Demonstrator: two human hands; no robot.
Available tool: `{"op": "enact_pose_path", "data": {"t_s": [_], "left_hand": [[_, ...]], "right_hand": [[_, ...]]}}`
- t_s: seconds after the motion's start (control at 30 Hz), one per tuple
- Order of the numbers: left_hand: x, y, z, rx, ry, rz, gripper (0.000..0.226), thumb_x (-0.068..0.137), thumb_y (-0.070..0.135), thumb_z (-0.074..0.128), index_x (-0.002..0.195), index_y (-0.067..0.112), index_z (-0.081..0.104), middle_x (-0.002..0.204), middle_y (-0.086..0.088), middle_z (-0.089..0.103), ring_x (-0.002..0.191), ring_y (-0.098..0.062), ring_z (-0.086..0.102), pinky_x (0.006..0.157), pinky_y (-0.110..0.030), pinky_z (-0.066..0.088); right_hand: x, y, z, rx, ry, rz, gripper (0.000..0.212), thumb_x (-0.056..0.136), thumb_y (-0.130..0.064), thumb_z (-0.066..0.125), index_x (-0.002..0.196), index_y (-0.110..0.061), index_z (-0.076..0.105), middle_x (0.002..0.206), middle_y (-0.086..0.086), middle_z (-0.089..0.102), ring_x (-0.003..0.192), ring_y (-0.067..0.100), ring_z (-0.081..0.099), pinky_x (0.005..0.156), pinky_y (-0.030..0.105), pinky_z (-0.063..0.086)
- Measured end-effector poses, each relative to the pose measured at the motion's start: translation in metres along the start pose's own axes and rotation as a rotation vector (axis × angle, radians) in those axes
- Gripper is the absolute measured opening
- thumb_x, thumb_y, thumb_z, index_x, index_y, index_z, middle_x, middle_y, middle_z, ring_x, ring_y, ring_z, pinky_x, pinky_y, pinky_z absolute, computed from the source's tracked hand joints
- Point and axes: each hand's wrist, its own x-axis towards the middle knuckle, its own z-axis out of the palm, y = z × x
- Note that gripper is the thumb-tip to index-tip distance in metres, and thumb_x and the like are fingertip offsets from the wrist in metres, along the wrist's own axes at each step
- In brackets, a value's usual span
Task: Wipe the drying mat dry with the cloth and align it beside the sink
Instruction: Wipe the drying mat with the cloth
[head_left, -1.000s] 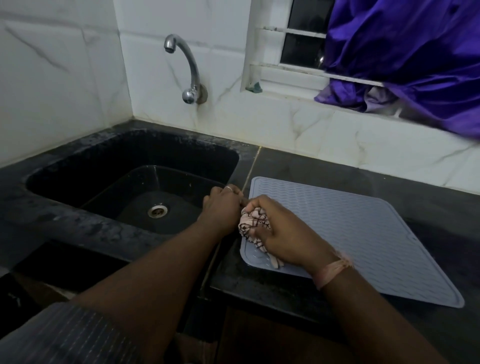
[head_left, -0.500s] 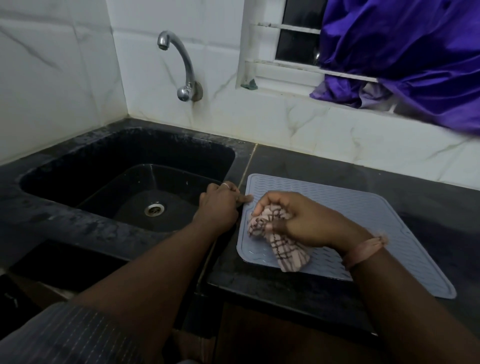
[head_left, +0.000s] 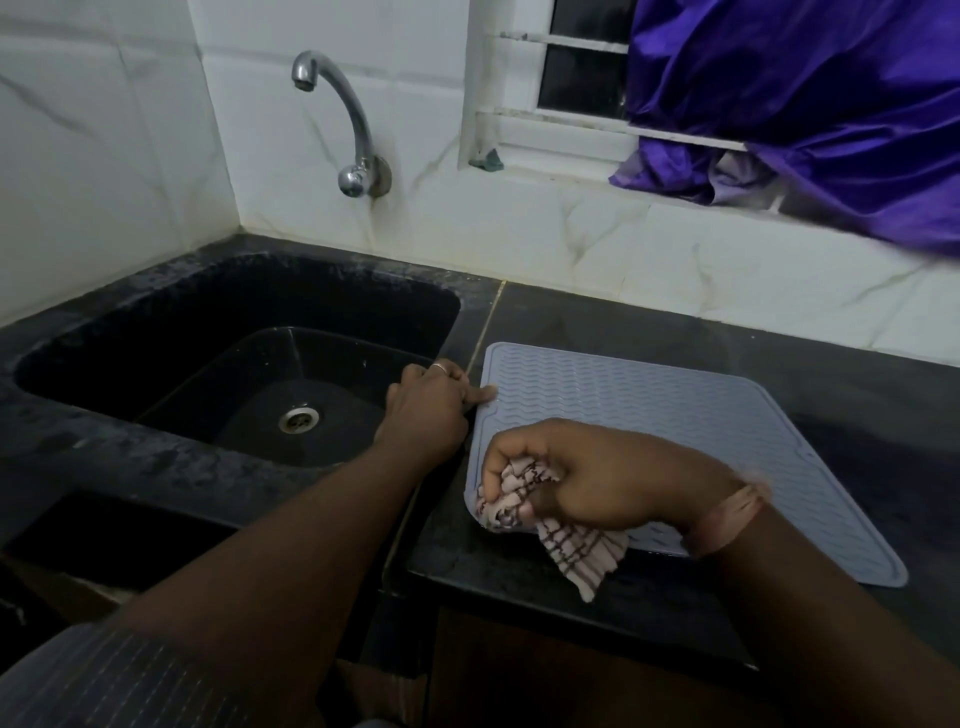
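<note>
Both hands: you have them low over the black counter (head_left: 597, 582), one on each side of the mat's near-left corner.
Left hand (head_left: 426, 410): your fingers are curled in, with one fingertip (head_left: 485, 396) stretched out and touching the left edge of the drying mat (head_left: 675, 415); it grips nothing that you can see. A ring sits on one finger.
Right hand (head_left: 602, 478): you have it closed into a fist around the cloth (head_left: 524, 499), knuckles up, over the mat's near-left part. A pale band circles that wrist.
Cloth: pink with dark checks, bunched inside your right fist; a loose end hangs out below the hand and lies over the mat's front edge onto the counter.
Drying mat: grey-blue, ribbed in wavy lines, flat on the counter just right of the sink (head_left: 156, 457); its left edge runs near the thin seam between sink and counter, slightly angled to it.
Sink: black basin with a metal drain (head_left: 298, 418), under a curved wall tap (head_left: 340, 119).
Background: purple fabric (head_left: 810, 104) drapes across the window.
</note>
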Motion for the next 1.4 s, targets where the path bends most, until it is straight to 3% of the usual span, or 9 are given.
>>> {"op": "enact_pose_path", "data": {"t_s": [0.07, 0.17, 0.37, 0.47, 0.57, 0.8, 1.1, 1.33, 1.4], "left_hand": [[-0.002, 0.000, 0.000, -0.002, 0.030, 0.008, 0.047, 0.098, 0.025, 0.058, 0.135, 0.053, 0.055, 0.133, 0.008, 0.047, 0.116, -0.021, 0.036, 0.091, -0.036, 0.030], [-0.006, 0.007, -0.004, -0.030, 0.053, -0.014, 0.052, 0.097, 0.022, 0.051, 0.146, 0.040, 0.046, 0.139, 0.001, 0.048, 0.122, -0.025, 0.038, 0.097, -0.042, 0.035], [-0.009, 0.013, -0.007, 0.077, 0.041, -0.047, 0.050, 0.100, 0.052, 0.037, 0.142, 0.028, 0.049, 0.148, -0.003, 0.037, 0.135, -0.026, 0.025, 0.109, -0.048, 0.025], [-0.009, 0.009, -0.003, 0.131, -0.008, 0.002, 0.049, 0.099, 0.053, 0.034, 0.141, 0.032, 0.048, 0.157, -0.003, 0.027, 0.141, -0.028, 0.014, 0.112, -0.052, 0.019], [-0.008, 0.009, 0.001, 0.178, -0.026, 0.037, 0.053, 0.100, 0.049, 0.028, 0.149, 0.033, 0.037, 0.165, -0.006, 0.015, 0.147, -0.029, 0.005, 0.115, -0.055, 0.012], [-0.005, 0.013, 0.001, 0.228, -0.071, 0.064, 0.058, 0.102, 0.045, 0.017, 0.158, 0.028, 0.021, 0.169, -0.003, -0.004, 0.153, -0.031, -0.011, 0.119, -0.056, 0.004], [-0.004, 0.014, -0.004, 0.262, -0.144, 0.046, 0.072, 0.095, 0.050, 0.006, 0.160, 0.022, 0.016, 0.169, -0.005, -0.005, 0.153, -0.031, -0.016, 0.120, -0.060, 0.003], [-0.003, 0.013, 0.001, 0.267, -0.071, 0.052, 0.061, 0.099, 0.046, 0.013, 0.156, 0.028, 0.026, 0.169, -0.007, 0.005, 0.154, -0.031, -0.009, 0.119, -0.058, 0.007], [-0.003, 0.013, 0.001, 0.250, -0.070, 0.054, 0.056, 0.101, 0.043, 0.018, 0.153, 0.027, 0.033, 0.169, -0.006, 0.006, 0.154, -0.029, -0.009, 0.120, -0.057, 0.007]], "right_hand": [[0.000, 0.005, -0.015, 0.048, -0.006, 0.002, 0.029, 0.090, -0.007, 0.071, 0.112, -0.025, 0.068, 0.112, -0.011, 0.070, 0.103, 0.002, 0.066, 0.092, 0.026, 0.054], [0.011, 0.024, -0.031, 0.076, 0.210, 0.077, 0.026, 0.091, -0.011, 0.069, 0.108, -0.031, 0.067, 0.110, -0.011, 0.070, 0.101, 0.003, 0.065, 0.090, 0.031, 0.054], [0.056, 0.057, -0.033, 0.077, 0.603, 0.192, 0.033, 0.090, -0.025, 0.071, 0.114, -0.041, 0.057, 0.118, -0.013, 0.063, 0.103, 0.006, 0.060, 0.094, 0.037, 0.052], [0.074, 0.055, -0.030, 0.027, 0.539, 0.112, 0.039, 0.090, -0.021, 0.072, 0.122, -0.038, 0.057, 0.121, -0.010, 0.063, 0.106, 0.008, 0.061, 0.093, 0.032, 0.052], [0.088, 0.057, -0.024, -0.057, 0.454, 0.039, 0.035, 0.084, -0.016, 0.076, 0.113, -0.032, 0.067, 0.112, -0.012, 0.069, 0.102, 0.006, 0.064, 0.091, 0.033, 0.054], [0.120, 0.074, -0.039, -0.072, 0.552, 0.091, 0.021, 0.083, -0.016, 0.075, 0.099, -0.030, 0.073, 0.101, -0.012, 0.072, 0.094, 0.005, 0.065, 0.084, 0.028, 0.055], [0.172, 0.089, -0.058, -0.242, 0.677, 0.209, 0.012, 0.086, -0.017, 0.068, 0.097, -0.020, 0.066, 0.097, 0.007, 0.072, 0.094, 0.031, 0.067, 0.078, 0.035, 0.054], [0.123, 0.062, -0.063, -0.129, 0.368, 0.168, 0.019, 0.080, -0.021, 0.075, 0.098, -0.028, 0.071, 0.100, -0.011, 0.070, 0.091, 0.006, 0.065, 0.080, 0.027, 0.054], [0.119, 0.062, -0.056, -0.134, 0.378, 0.171, 0.021, 0.079, -0.025, 0.078, 0.097, -0.029, 0.069, 0.100, -0.011, 0.069, 0.091, 0.006, 0.064, 0.078, 0.026, 0.053]]}}
